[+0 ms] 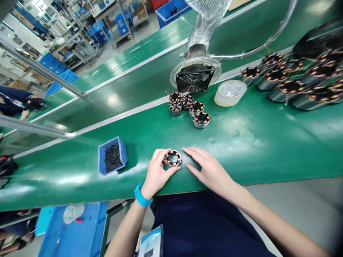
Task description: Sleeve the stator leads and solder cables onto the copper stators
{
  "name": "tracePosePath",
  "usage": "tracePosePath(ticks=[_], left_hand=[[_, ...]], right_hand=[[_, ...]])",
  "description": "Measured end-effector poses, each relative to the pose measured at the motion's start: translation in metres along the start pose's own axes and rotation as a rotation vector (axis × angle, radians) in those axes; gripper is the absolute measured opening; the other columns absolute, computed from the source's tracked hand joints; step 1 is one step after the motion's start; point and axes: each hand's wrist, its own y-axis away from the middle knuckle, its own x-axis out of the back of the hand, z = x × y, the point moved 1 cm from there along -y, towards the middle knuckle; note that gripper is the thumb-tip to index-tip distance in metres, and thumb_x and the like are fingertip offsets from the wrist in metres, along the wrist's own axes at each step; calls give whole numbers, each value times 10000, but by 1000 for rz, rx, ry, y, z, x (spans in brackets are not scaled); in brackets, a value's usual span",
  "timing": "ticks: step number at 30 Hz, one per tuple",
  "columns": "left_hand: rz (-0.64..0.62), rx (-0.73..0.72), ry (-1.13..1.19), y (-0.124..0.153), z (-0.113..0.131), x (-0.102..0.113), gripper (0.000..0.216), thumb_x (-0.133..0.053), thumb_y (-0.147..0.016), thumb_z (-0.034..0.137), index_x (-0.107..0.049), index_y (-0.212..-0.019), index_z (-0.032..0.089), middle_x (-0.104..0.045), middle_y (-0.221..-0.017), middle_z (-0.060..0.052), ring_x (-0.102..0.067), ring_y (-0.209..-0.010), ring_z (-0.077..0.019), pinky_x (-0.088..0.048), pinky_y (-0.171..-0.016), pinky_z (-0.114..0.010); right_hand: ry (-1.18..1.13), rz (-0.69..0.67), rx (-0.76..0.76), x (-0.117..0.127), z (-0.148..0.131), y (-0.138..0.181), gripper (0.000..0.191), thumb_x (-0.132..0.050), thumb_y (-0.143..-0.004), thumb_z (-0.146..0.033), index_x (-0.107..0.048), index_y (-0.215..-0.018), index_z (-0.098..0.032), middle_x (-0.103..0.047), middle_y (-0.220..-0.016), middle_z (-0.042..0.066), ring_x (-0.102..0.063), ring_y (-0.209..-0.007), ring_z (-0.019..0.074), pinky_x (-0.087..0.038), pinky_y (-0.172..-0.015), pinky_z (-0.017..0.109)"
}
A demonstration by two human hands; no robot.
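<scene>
The green workbench (241, 150) runs across the whole view, with the person seated or standing at its near edge. Over its far side hangs a silvery duct (205, 21), ending in a black fan (194, 81). At the far right stands a cluster of large wound cores (286, 91), packed close together and well apart from the hands; none of them appears to be in work.

To the left, a blue bin (123, 151) contains many thin black pieces (112, 157), so that supply looks far from used up. A white tub (225, 101) stands near the large cores, its contents too indistinct to name.

The person's 2 hands meet near the front edge. The left hand (158, 171) is half closed in a wide curve, fingers on the far side and thumb on the near side of 1 small wound core (173, 158), which appears to rest on the bench. The right hand (210, 166) lies just beside it, fingers and thumb parted, with hold of nothing.

Beyond them, 5 small cores (202, 121) form a loose group below the fan. Whether these are finished or untouched cannot be told; only the 1 core between the hands seems to be in progress, its completeness unclear at this scale.
</scene>
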Motion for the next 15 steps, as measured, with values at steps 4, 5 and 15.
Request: tracePosePath(ticks=[4, 5, 15], left_hand=[[133, -64, -98, -36, -7, 5, 414, -806, -833, 352, -667, -1200, 220, -636, -1157, -79, -621, -955, -208, -524, -806, -318], [186, -62, -133, -48, -13, 10, 371, -799, -833, 348, -679, -1156, 210, -636, -1118, -71, -616, -907, -198, -518, -793, -318], [231, -140, -74, -130, -19, -8, 489, -814, -792, 373, -656, -1219, 194, -600, -991, -38, -563, -739, -143, -481, -677, -280]], right_hand=[[98, 124, -110, 41, 27, -4, 300, -569, -1009, -278, -628, -1297, -222, -682, -1216, 118, -674, -1108, 301, -598, -955, 532], [122, 166, -141, 53, 35, -5, 274, -574, -1004, -295, -650, -1255, -215, -693, -1180, 117, -683, -1075, 300, -601, -938, 527], [571, 649, -290, 147, 127, -7, 398, -562, -962, -332, -644, -1302, -142, -645, -996, 152, -623, -922, 323, -548, -817, 507]])
